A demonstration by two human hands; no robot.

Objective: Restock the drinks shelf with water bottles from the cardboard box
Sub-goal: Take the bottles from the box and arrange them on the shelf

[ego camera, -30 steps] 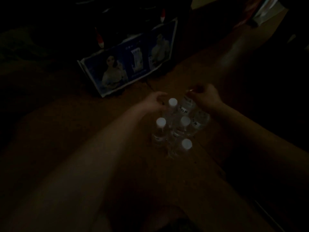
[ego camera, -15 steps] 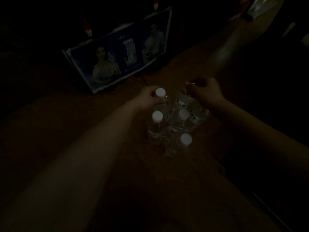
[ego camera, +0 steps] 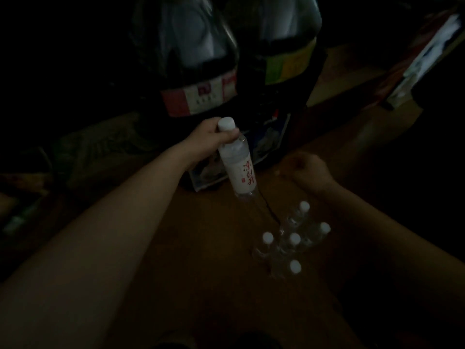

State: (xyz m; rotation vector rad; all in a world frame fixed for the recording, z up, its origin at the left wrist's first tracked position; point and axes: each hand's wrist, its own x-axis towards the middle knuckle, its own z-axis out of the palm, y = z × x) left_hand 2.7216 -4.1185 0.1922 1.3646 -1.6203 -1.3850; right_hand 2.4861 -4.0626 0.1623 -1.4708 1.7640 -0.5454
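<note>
The scene is very dark. My left hand [ego camera: 206,139] grips a water bottle [ego camera: 237,162] by its neck, just under the white cap, and holds it in the air; its white label carries red characters. Several more clear bottles with white caps [ego camera: 293,239] stand in a cluster on the brown floor below and to the right. My right hand [ego camera: 308,171] hovers above that cluster with curled fingers, and I cannot make out anything in it. The shelf and the box are too dark to tell apart.
A blue printed carton [ego camera: 266,144] stands behind the lifted bottle. Two large dark jugs with coloured labels [ego camera: 201,94] loom above it. Boxes or printed packs [ego camera: 427,54] lie at the far right. A small pale object [ego camera: 17,220] lies at the left edge.
My left hand has lifted one bottle out of the cluster and raised it up and away. My right hand let go of its bottle and rose. The view tilted upward.
</note>
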